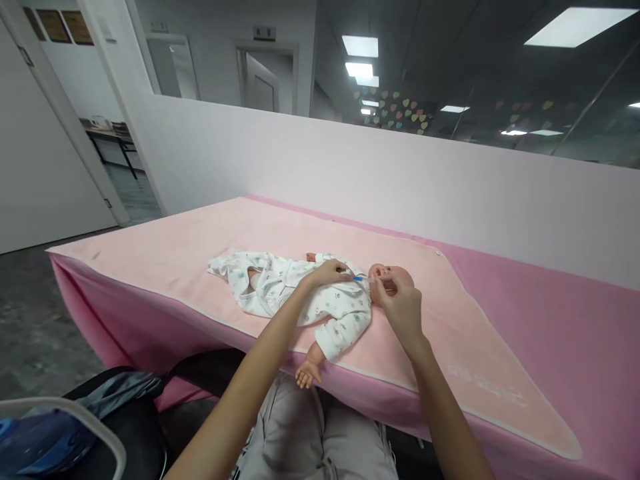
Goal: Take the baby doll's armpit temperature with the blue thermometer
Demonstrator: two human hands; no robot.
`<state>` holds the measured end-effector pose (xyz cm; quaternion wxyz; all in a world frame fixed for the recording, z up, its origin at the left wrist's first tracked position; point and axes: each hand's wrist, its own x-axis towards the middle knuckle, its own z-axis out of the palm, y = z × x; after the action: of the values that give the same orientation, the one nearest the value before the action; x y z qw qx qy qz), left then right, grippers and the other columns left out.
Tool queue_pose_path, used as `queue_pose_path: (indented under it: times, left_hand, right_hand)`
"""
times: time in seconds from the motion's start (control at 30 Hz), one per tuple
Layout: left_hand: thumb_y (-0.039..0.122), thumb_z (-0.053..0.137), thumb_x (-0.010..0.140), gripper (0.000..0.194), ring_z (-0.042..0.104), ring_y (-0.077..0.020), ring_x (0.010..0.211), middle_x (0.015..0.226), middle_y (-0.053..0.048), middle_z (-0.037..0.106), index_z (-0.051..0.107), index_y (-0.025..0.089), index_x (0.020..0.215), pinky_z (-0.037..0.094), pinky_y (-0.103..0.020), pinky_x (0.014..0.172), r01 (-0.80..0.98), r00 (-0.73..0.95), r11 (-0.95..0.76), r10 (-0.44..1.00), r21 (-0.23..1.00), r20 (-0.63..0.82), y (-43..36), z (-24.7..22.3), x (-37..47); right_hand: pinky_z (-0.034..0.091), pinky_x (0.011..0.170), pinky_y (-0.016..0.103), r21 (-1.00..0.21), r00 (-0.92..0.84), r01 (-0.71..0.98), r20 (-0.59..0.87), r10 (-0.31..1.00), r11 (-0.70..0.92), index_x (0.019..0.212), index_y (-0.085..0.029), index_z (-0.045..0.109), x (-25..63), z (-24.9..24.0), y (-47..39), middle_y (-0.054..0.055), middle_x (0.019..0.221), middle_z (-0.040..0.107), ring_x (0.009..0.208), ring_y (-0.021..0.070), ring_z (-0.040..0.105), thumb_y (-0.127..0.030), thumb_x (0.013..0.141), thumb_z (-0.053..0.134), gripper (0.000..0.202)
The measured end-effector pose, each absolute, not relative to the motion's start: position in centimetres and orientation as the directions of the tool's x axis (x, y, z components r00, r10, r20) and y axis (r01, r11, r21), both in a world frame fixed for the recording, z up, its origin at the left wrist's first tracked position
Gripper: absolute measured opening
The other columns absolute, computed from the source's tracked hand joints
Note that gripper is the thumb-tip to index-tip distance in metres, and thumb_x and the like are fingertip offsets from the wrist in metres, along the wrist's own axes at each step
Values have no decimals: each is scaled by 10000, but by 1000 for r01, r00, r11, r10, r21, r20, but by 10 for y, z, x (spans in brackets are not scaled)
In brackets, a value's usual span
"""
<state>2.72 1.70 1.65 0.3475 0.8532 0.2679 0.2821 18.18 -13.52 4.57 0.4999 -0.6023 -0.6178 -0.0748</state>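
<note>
A baby doll (pixel 347 319) in a white patterned outfit lies on its back on the pink mat, its head to the right. Over its chest, my left hand (pixel 331 273) is closed on a small thin item with a blue part (pixel 358 278). My right hand (pixel 400 300) is pinched beside the doll's head (pixel 404 273), at the other end of the thin item, and partly covers the face. The item's exact kind is too small to tell. One doll hand (pixel 309 373) hangs over the table's front edge.
The pink mat (pixel 190 227) covers a table with a darker pink cloth (pixel 550 307), against a white wall (pixel 350 173) with glass above. A black chair with a blue item (pixel 45 440) stands at the lower left.
</note>
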Motion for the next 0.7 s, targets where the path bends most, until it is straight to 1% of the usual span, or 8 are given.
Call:
queue_pose_path:
  times: [0.07,0.17,0.27,0.37,0.43,0.53,0.63,0.7]
  left_hand:
    - [448,600,726,350,553,-165,648,678,-26,632,698,121,807,402,-277,612,168,588,-484,748,859,307,26,5,23]
    - [435,657,688,364,568,-169,718,752,-51,660,687,101,829,417,-282,671,-46,409,-277,871,960,271,28,-4,20]
    - [412,714,646,377,586,-181,772,800,-77,674,682,94,847,432,-296,726,-216,421,-115,885,970,199,28,-3,21]
    - [412,726,641,384,589,-175,773,806,-76,672,679,94,851,432,-292,730,-281,477,-113,845,953,241,26,-2,21]
    - [425,710,654,376,582,-160,759,791,-58,663,675,102,844,427,-272,713,-261,463,-203,832,944,306,22,-4,21]
    - [461,662,691,379,541,-116,624,644,-4,605,643,126,866,398,-232,596,-140,452,-316,823,938,344,19,-5,21]
    - [513,551,772,393,504,-109,524,545,26,542,592,156,931,368,-221,517,77,466,-355,839,932,281,27,5,21]
    - [532,451,828,407,557,-135,606,651,-7,610,571,175,982,407,-238,569,278,368,-415,879,866,303,39,16,20]
  right_hand:
    - [452,589,275,-443,160,862,698,698,246,761,-181,630,182,40,-130,40,705,678,613,165,610,-335,791,528,187]
    - [412,584,271,-353,87,902,710,699,247,737,-182,617,178,36,-119,34,680,661,598,156,579,-290,800,513,163]
    - [352,551,254,-206,0,961,668,744,185,713,-177,605,167,38,-95,38,646,647,571,144,552,-202,821,485,164]
    - [328,528,247,-51,-47,995,502,863,84,774,-153,626,153,38,-61,81,678,659,580,152,573,-139,847,449,192]
    - [355,549,240,1,-17,1000,385,923,18,843,-136,638,145,33,-40,116,770,676,653,168,615,-120,862,427,213]
    - [406,606,234,17,42,999,307,951,-50,924,-115,638,137,22,-21,149,866,675,770,192,647,-103,890,364,277]
    - [438,648,252,16,28,999,282,959,-34,946,-95,629,135,12,-20,174,904,663,811,211,651,-56,889,308,329]
    - [450,681,264,18,-12,1000,248,969,8,961,-94,620,136,9,-24,184,947,650,847,216,645,-29,876,310,328]
